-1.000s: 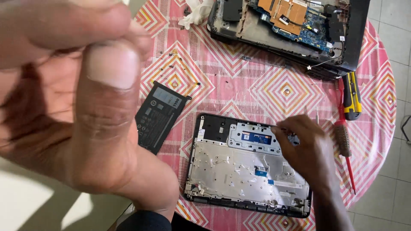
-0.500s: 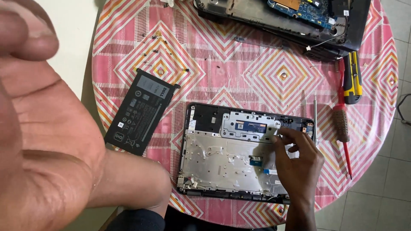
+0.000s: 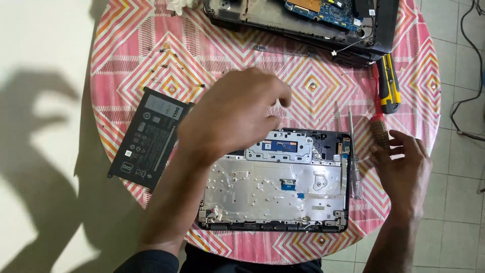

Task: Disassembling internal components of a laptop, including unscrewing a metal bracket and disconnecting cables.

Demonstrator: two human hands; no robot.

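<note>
In the centre of the frame the left hand (image 3: 235, 114) hovers half curled and empty over the laptop palmrest assembly (image 3: 275, 184), while the right hand (image 3: 404, 169), open and empty, reaches near the screwdriver (image 3: 353, 156), best gripped by its clear handle.

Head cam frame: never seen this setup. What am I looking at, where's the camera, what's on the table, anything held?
There is no machine here: a person works with two bare hands, filmed by a camera on their head looking down. A round table with a pink patterned cloth carries an opened laptop base, a flat black battery, a second opened laptop, a clear-handled screwdriver, a red brush and a yellow-black tool. The left hand hovers over the base. The right hand is beside the brush. Neither visibly holds anything.
</note>
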